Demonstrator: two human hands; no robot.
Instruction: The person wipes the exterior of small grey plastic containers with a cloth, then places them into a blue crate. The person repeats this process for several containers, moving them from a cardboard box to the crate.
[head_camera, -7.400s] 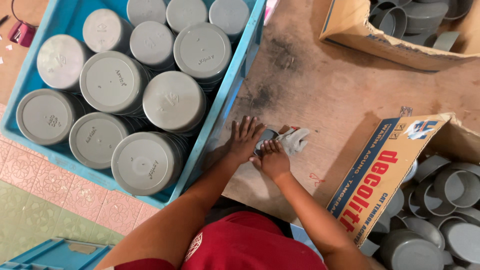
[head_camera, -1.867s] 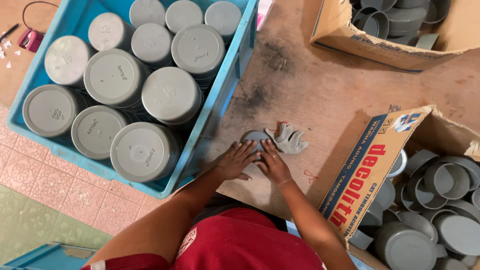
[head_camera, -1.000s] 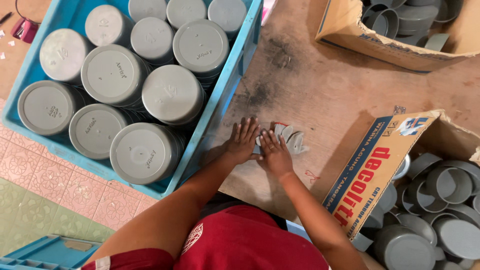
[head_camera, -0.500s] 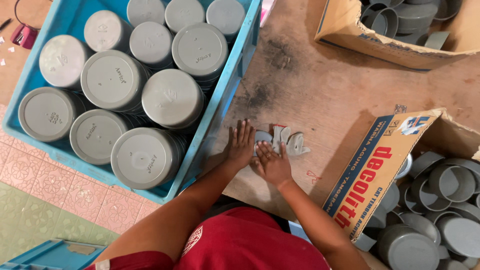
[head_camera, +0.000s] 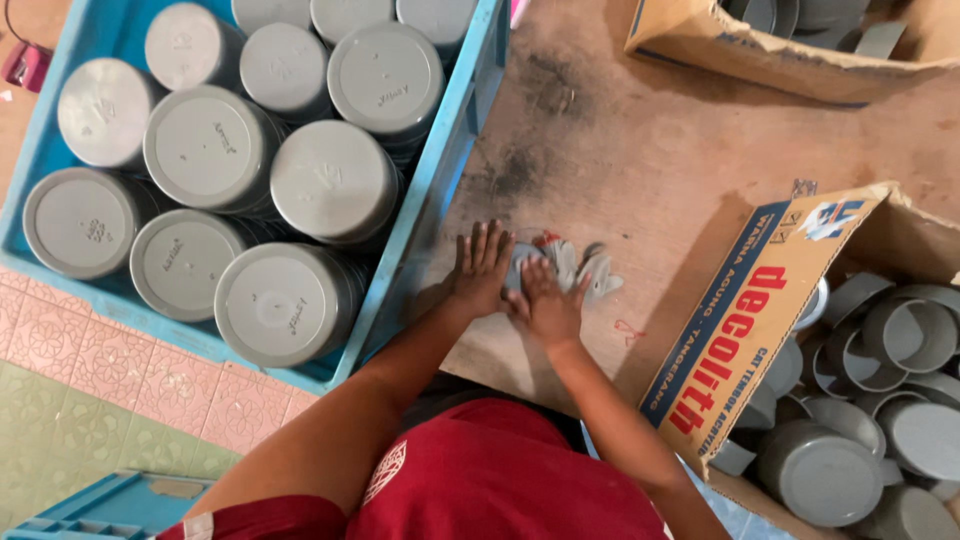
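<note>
Head view. Both hands lie flat on the worn brown table (head_camera: 650, 150), side by side and nearly touching. The left hand (head_camera: 480, 268) presses down with fingers spread beside a small grey disc (head_camera: 524, 268); the right hand (head_camera: 548, 300), fingers also extended, covers the disc's near edge. Neither hand is closed around anything. Just beyond the fingertips lie thin grey scraps (head_camera: 588, 270). The disc appears light, stiff and smooth, likely plastic; it is best pinched at the rim. To the left a blue crate (head_camera: 440, 190) holds stacked grey lids (head_camera: 335, 180); to the right a cardboard box (head_camera: 740, 330) holds more grey parts.
</note>
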